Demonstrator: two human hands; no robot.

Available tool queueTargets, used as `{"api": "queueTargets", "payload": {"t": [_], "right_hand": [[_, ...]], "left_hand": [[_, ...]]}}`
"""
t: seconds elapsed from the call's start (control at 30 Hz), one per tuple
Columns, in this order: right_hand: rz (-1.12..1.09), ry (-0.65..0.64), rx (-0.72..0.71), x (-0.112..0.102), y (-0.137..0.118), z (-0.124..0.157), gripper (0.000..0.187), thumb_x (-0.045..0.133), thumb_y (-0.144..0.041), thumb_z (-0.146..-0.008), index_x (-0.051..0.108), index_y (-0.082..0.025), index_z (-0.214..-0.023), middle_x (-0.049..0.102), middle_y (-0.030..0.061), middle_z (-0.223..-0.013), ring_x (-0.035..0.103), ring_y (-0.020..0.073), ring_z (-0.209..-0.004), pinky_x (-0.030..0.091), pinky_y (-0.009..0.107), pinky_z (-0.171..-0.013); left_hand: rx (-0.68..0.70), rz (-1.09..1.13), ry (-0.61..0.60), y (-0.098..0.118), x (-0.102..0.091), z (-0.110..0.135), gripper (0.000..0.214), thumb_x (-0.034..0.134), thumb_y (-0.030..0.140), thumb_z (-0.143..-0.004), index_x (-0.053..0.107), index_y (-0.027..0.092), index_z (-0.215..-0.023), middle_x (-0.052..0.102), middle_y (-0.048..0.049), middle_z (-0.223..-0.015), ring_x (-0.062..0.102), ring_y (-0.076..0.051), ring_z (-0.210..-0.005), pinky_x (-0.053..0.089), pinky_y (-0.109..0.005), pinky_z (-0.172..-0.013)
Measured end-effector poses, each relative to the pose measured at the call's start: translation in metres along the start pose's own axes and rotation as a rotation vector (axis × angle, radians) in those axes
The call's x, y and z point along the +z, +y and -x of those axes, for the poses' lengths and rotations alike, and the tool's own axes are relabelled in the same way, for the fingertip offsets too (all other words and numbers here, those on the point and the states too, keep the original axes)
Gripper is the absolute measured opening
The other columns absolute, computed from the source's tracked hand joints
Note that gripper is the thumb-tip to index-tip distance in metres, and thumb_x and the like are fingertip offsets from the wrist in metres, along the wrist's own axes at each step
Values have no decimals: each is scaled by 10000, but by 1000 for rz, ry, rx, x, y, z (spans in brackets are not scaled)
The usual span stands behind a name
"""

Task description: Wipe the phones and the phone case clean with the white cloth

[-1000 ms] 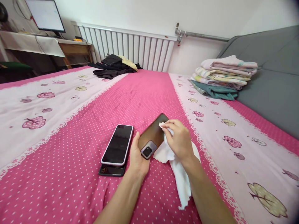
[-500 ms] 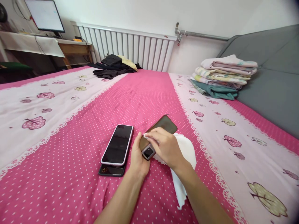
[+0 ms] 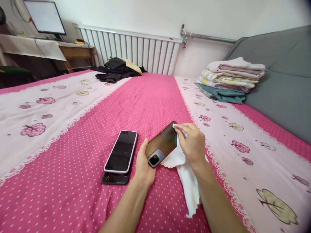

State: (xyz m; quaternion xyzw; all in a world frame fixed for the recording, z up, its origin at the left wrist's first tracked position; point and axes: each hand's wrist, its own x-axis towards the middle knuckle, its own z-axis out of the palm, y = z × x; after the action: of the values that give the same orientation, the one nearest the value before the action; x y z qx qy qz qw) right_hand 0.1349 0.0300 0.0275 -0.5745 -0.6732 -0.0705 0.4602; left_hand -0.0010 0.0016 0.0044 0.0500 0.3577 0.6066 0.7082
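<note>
My left hand (image 3: 144,163) grips a smartphone (image 3: 160,142) by its lower left end, back side up, with the square camera block near that hand. My right hand (image 3: 193,142) pinches a white cloth (image 3: 188,181) and presses a bit of it on the phone's far upper corner. The rest of the cloth hangs beneath that hand, down over the bedspread. Left of my hands lies a phone with a pale rim (image 3: 121,152), its dark screen up. It rests partly on top of a black phone (image 3: 115,178), of which only the lower end shows.
A pink dotted bedspread (image 3: 155,94) covers the bed. Dark clothes (image 3: 116,69) lie at its far edge before a white radiator (image 3: 131,48). Folded linens (image 3: 230,77) are stacked at the right by a grey headboard (image 3: 286,74). A desk with a monitor (image 3: 46,17) stands far left.
My right hand has slid with the cloth from beside the camera block to the phone's far corner. More of the phone's back shows now. My left hand keeps its grip.
</note>
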Motion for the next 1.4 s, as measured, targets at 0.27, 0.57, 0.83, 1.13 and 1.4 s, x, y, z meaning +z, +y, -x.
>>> {"api": "queueTargets", "payload": {"t": [0.27,0.57,0.83,1.13,1.4], "right_hand": [[-199,-301,-160,8,-26,12,195,530,-158,-848,694,-217,-935,653,27,-883,608,136,-796,483,258,-739],[-162,-401,-228,9,-29,13,196,519,-162,-865,700,-208,-925,655,22,-881,604,131,-801,473,239,-698],[-26,-46,11,0,10,-2,180,535,-216,-849,710,-200,-890,671,47,-869,620,172,-774,483,304,-694],[-122,-265,-107,6,-12,6,182,539,-189,-847,703,-223,-920,660,25,-870,615,140,-771,481,271,-700],[-157,-427,-211,10,-35,16,199,512,-187,-875,697,-228,-934,655,16,-892,604,125,-803,468,232,-696]], "left_hand": [[-16,56,28,1,1,-2,182,561,277,-812,662,127,-793,698,-40,-714,637,-142,-586,507,-235,-552],[-29,69,37,3,1,-1,187,546,270,-819,645,129,-744,686,-34,-678,621,-134,-546,495,-230,-521],[-9,-23,40,3,3,0,223,572,309,-803,669,117,-859,710,-65,-784,666,-190,-681,541,-295,-639],[-5,14,76,4,3,0,178,564,275,-803,657,124,-823,700,-48,-724,644,-153,-587,529,-257,-574],[-25,90,38,4,2,-2,149,556,242,-802,633,130,-740,680,-26,-665,623,-126,-544,499,-220,-526]]}}
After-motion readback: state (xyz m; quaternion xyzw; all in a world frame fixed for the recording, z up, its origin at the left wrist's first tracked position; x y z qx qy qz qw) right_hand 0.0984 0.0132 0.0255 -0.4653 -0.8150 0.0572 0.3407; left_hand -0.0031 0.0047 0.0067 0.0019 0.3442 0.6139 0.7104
